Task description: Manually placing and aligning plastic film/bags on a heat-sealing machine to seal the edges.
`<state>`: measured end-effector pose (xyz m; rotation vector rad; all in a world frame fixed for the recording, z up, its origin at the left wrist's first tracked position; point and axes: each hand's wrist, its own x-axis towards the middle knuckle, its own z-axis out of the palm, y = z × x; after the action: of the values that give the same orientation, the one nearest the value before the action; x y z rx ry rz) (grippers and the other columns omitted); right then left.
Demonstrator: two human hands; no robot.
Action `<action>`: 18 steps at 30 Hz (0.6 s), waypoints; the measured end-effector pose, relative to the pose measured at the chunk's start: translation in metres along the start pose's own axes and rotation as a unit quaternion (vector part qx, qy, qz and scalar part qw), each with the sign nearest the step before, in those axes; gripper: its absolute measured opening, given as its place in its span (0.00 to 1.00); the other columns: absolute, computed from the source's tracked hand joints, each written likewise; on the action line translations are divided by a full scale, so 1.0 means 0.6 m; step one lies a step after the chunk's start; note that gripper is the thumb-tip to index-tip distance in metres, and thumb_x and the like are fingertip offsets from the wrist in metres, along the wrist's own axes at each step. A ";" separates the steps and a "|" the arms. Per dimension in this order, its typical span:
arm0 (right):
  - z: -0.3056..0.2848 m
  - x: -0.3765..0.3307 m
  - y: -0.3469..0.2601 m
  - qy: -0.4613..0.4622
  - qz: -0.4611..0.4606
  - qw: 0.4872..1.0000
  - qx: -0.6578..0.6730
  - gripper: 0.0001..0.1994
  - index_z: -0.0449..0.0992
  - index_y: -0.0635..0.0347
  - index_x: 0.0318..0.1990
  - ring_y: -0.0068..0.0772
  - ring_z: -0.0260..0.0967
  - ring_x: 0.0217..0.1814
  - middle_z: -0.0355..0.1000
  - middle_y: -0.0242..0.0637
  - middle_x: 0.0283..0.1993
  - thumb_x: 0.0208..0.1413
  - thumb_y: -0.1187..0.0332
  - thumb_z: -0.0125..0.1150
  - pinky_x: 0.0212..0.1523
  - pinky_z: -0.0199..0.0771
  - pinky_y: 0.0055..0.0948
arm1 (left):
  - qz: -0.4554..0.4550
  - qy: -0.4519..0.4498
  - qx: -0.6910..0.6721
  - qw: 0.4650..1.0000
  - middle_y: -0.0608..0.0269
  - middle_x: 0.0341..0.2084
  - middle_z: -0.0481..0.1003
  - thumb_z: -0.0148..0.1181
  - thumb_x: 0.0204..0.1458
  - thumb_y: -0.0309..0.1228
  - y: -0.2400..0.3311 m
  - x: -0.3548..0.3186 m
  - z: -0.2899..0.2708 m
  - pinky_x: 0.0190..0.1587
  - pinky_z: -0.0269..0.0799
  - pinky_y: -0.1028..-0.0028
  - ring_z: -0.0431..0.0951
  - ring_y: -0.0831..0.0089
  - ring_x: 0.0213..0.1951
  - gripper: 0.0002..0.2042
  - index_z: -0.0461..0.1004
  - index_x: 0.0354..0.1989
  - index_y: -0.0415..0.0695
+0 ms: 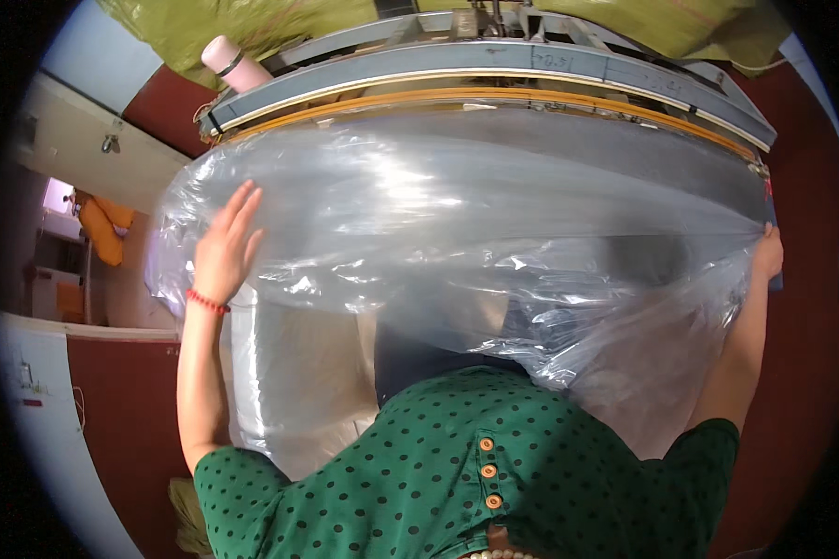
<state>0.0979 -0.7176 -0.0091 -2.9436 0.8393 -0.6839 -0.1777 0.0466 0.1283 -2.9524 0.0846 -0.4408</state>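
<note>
A wide sheet of clear plastic film (494,191) stretches in front of me across the whole width of the bench, wrinkled and shiny, and hangs down toward my body. My left hand (226,244) is over its left part with the fingers stretched out; whether the palm presses on the film I cannot tell. At the far right my right hand (769,253) is closed on the edge of the film, and creases run from that point toward the middle. Beyond the film lies a long grey metal bar machine (419,67) with an orange strip (494,93) along its near side.
A pink bottle (233,63) with a dark band stands at the machine's left end. Yellow-green woven sheeting (280,20) lies behind it. To the left are a pale door (93,121) and an opening with an orange item (101,231) beyond. Dark red surfaces (126,419) flank both sides.
</note>
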 end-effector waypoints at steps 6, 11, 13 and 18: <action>0.023 0.017 0.011 -0.018 -0.004 1.000 0.000 0.21 0.67 0.53 0.42 0.57 0.64 0.42 0.69 0.49 0.40 0.56 0.50 0.32 0.38 0.63 0.49 | -0.324 -0.334 0.100 0.880 0.50 0.33 0.73 0.52 0.46 0.32 -0.209 -0.143 0.139 0.41 0.66 0.62 0.71 0.49 0.38 0.20 0.62 0.49 0.41; 0.007 0.011 0.005 -0.023 0.023 0.999 0.005 0.22 0.67 0.52 0.43 0.55 0.63 0.45 0.68 0.48 0.42 0.55 0.48 0.32 0.40 0.63 0.48 | -0.135 -0.014 -0.128 0.982 0.51 0.39 0.70 0.50 0.47 0.32 -0.041 -0.023 0.138 0.44 0.65 0.64 0.69 0.54 0.42 0.15 0.67 0.44 0.42; 0.007 0.012 -0.004 -0.042 0.023 0.999 -0.005 0.22 0.67 0.51 0.44 0.55 0.63 0.46 0.68 0.47 0.42 0.55 0.48 0.31 0.41 0.62 0.48 | 0.041 0.076 -0.158 0.984 0.52 0.40 0.69 0.51 0.46 0.30 0.015 0.009 0.156 0.45 0.63 0.64 0.67 0.54 0.43 0.13 0.68 0.42 0.41; 0.076 0.071 0.117 0.029 0.005 0.974 0.227 0.24 0.68 0.62 0.45 0.46 0.65 0.45 0.69 0.45 0.41 0.55 0.49 0.39 0.44 0.63 0.37 | -0.007 0.060 -0.185 0.981 0.54 0.39 0.70 0.51 0.47 0.31 0.021 0.020 0.203 0.46 0.62 0.63 0.67 0.56 0.44 0.17 0.66 0.47 0.41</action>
<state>0.1139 -0.8040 -0.0415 -2.5189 0.6017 -0.8339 -0.1309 0.0507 0.0144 -3.2881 0.1768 -0.6723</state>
